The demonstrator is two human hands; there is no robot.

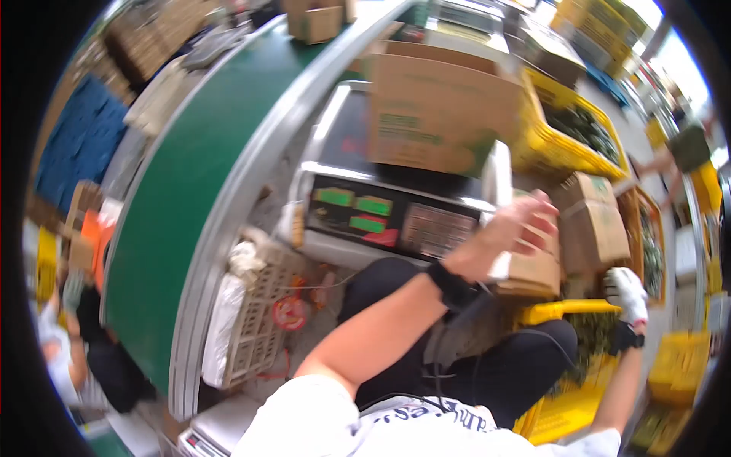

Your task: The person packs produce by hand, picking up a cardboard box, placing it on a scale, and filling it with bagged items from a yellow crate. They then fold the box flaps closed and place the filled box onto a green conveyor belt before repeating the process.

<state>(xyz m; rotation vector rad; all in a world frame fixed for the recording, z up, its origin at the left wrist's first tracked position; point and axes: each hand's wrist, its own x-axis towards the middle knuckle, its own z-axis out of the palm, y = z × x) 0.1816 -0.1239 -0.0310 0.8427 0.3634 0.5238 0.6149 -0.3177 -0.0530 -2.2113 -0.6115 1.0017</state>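
My left hand (524, 228), bare with a black band at the wrist, reaches across the right end of a scale. Its fingers are apart and slightly curled, blurred, with nothing visible in them. Behind it stands a white upright piece (499, 175) whose kind I cannot make out. An open cardboard box (442, 110) sits on the black-topped scale, whose display panel (388, 221) shows green lit fields. My right hand (628, 295), in a white glove, is at the right above a yellow crate (567, 308) with green produce; its fingers are too blurred to read.
A green conveyor belt (202, 152) with a metal rail runs along the left. A yellow crate of dark green produce (579, 126) and cardboard cartons (594, 221) stand at the right. A white slatted basket (255, 312) is below the scale. Other people are at far left and far right.
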